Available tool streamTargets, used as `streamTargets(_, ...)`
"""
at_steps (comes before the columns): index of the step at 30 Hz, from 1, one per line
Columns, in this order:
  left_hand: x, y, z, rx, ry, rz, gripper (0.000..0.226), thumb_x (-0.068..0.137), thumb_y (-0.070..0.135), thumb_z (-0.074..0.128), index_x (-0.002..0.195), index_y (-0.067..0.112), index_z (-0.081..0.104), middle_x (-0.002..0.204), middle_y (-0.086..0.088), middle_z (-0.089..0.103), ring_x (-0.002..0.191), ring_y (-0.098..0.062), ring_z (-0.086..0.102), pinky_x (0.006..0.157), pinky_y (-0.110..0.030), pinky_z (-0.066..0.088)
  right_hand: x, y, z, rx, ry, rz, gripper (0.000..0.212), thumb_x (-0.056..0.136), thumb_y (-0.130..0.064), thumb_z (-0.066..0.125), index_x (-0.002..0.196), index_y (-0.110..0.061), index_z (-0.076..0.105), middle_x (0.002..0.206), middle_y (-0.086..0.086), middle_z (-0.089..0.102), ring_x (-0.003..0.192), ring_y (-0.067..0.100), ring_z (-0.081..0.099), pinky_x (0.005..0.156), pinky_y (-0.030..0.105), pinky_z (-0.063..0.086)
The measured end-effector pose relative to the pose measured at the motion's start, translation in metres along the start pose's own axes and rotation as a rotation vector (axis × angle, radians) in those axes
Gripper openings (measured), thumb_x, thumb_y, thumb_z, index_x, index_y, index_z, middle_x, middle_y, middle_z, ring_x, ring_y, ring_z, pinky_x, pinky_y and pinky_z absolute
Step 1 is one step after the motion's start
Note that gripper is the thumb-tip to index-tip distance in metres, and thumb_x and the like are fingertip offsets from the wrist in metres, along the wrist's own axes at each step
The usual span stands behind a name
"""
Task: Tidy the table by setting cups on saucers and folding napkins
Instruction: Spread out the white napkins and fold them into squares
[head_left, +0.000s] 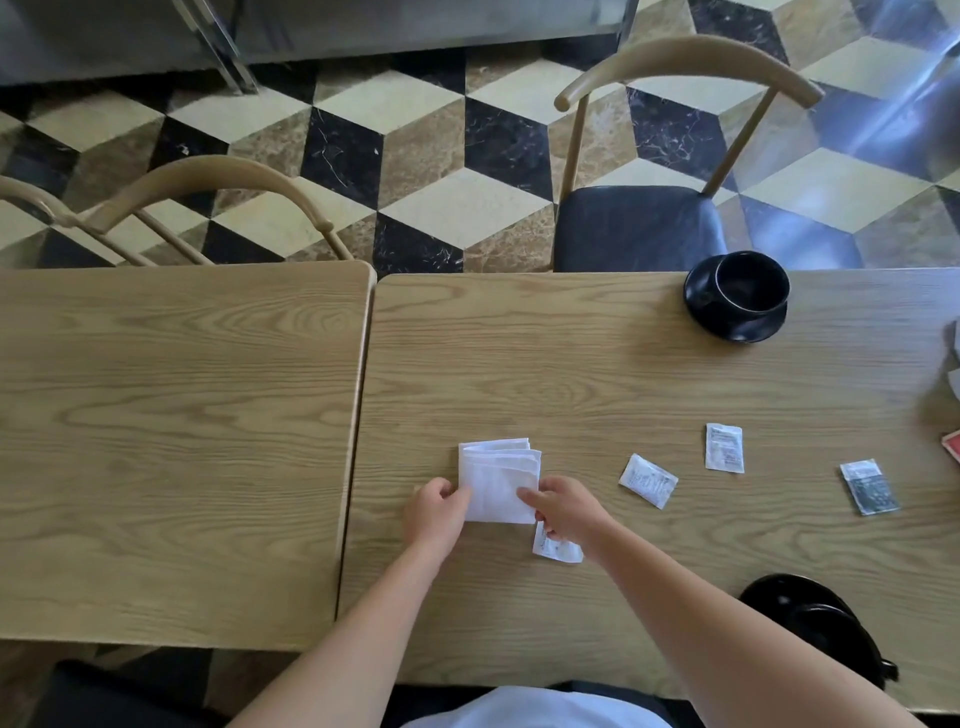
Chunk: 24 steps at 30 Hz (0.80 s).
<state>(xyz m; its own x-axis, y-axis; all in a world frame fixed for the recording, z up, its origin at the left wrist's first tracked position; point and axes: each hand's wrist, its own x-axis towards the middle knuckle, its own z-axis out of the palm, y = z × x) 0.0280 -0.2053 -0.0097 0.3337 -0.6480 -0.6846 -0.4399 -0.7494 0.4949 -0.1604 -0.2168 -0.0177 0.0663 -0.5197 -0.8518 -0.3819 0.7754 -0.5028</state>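
The sachets carry small print, but none of it is legible: one white sachet (648, 480) lies just right of the hands, another white sachet (724, 447) stands further right, a dark-and-white sachet (869, 487) lies nearer the right edge, and a fourth sachet (557, 548) sits partly under the right wrist. A folded white napkin (499, 480) lies on the right table (597, 374), close to the seam where it meets the left table (171, 441). The left hand (435, 512) pinches the napkin's left edge with curled fingers, and the right hand (563, 506) grips its lower right corner, forefinger laid across the cloth. The left table's top shows bare wood, and a broad bare stretch of the right table lies beyond the napkin. At the far edge a black cup (750, 283) sits on a black saucer (727, 325); the cup's inside is dark and its contents cannot be told. Another black cup and saucer (810, 618) sit near the front edge, partly hidden behind the right forearm. A red item (953, 447) pokes in at the right border.
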Motion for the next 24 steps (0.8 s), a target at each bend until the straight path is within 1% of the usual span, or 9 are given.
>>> streamTargets(3, 0.008, 0.003, 0.002, 0.049, 0.036, 0.101, 0.029, 0.084, 0.038, 0.068, 0.074, 0.011, 0.062, 0.082, -0.005, 0.067, 0.077, -0.027, 0.06, 0.06, -0.032, 0.037, 0.005, -0.002, 0.0, -0.079, 0.041, -0.024, 0.03, 0.094, -0.039, 0.061, 0.073, -0.019, 0.06, 0.067, -0.002, 0.061, 0.05, 0.012, 0.048, 0.048, 0.022, 0.04)
streamTargets(6, 0.016, 0.007, 0.006, 0.024, 0.065, 0.131, 0.036, 0.086, 0.044, 0.069, 0.074, 0.012, 0.058, 0.071, 0.004, 0.061, 0.064, -0.018, 0.053, 0.053, -0.03, 0.035, 0.008, -0.004, 0.0, -0.173, 0.105, -0.064, 0.037, 0.094, -0.045, 0.057, 0.07, -0.018, 0.054, 0.067, -0.003, 0.064, 0.052, 0.011, 0.051, 0.045, 0.022, 0.038)
streamTargets(10, 0.028, 0.01, 0.011, 0.042, 0.101, 0.087, 0.04, 0.091, 0.043, 0.064, 0.076, 0.006, 0.061, 0.062, 0.002, 0.057, 0.062, -0.022, 0.05, 0.054, -0.033, 0.033, 0.009, -0.009, 0.002, -0.267, 0.165, -0.089, 0.048, 0.096, -0.051, 0.053, 0.061, -0.019, 0.043, 0.059, -0.006, 0.056, 0.051, 0.012, 0.047, 0.052, 0.028, 0.037)
streamTargets(13, 0.029, 0.016, 0.01, 0.129, 0.138, 0.035, 0.039, 0.092, 0.044, 0.059, 0.076, 0.009, 0.062, 0.06, 0.002, 0.055, 0.065, -0.026, 0.054, 0.054, -0.034, 0.032, 0.005, -0.014, 0.003, -0.323, 0.255, -0.074, 0.042, 0.093, -0.054, 0.053, 0.072, -0.017, 0.047, 0.068, -0.004, 0.062, 0.059, 0.017, 0.055, 0.054, 0.03, 0.038)
streamTargets(15, 0.026, 0.021, 0.011, 0.229, 0.215, 0.042, 0.035, 0.091, 0.044, 0.058, 0.079, 0.012, 0.054, 0.064, 0.002, 0.056, 0.066, -0.028, 0.053, 0.053, -0.035, 0.029, -0.001, -0.017, 0.006, -0.349, 0.346, -0.099, 0.032, 0.092, -0.049, 0.054, 0.083, -0.019, 0.049, 0.076, -0.003, 0.066, 0.067, 0.019, 0.061, 0.053, 0.031, 0.037)
streamTargets(17, 0.021, 0.027, 0.013, 0.249, 0.248, 0.09, 0.031, 0.089, 0.04, 0.058, 0.073, 0.016, 0.045, 0.062, 0.003, 0.054, 0.062, -0.027, 0.049, 0.053, -0.034, 0.026, -0.008, -0.021, 0.013, -0.37, 0.378, -0.204, 0.026, 0.092, -0.04, 0.054, 0.078, -0.02, 0.047, 0.07, -0.003, 0.063, 0.062, 0.019, 0.057, 0.051, 0.032, 0.036)
streamTargets(19, 0.017, 0.03, 0.015, 0.172, 0.178, 0.149, 0.036, 0.088, 0.031, 0.057, 0.06, 0.018, 0.039, 0.051, 0.007, 0.046, 0.054, -0.021, 0.042, 0.049, -0.032, 0.027, -0.011, -0.026, 0.026, -0.368, 0.298, -0.278, 0.028, 0.091, -0.035, 0.055, 0.071, -0.017, 0.047, 0.061, -0.005, 0.059, 0.054, 0.017, 0.05, 0.047, 0.028, 0.034)
streamTargets(21, 0.013, 0.027, 0.017, 0.001, 0.062, 0.144, 0.042, 0.086, 0.026, 0.056, 0.05, 0.019, 0.035, 0.042, 0.009, 0.036, 0.045, -0.01, 0.032, 0.045, -0.028, 0.024, -0.009, -0.029, 0.038, -0.228, 0.123, -0.241, 0.03, 0.089, -0.03, 0.052, 0.064, -0.015, 0.049, 0.051, -0.006, 0.056, 0.042, 0.011, 0.044, 0.039, 0.021, 0.032)
streamTargets(24, 0.008, 0.016, 0.021, -0.227, -0.067, -0.011, 0.033, 0.074, 0.034, 0.054, 0.05, 0.022, 0.036, 0.051, 0.008, 0.032, 0.055, -0.015, 0.03, 0.055, -0.031, 0.024, 0.001, -0.032, 0.042, -0.071, 0.006, -0.126, 0.034, 0.085, -0.026, 0.044, 0.053, -0.016, 0.051, 0.043, -0.007, 0.055, 0.037, 0.005, 0.043, 0.037, 0.016, 0.032)
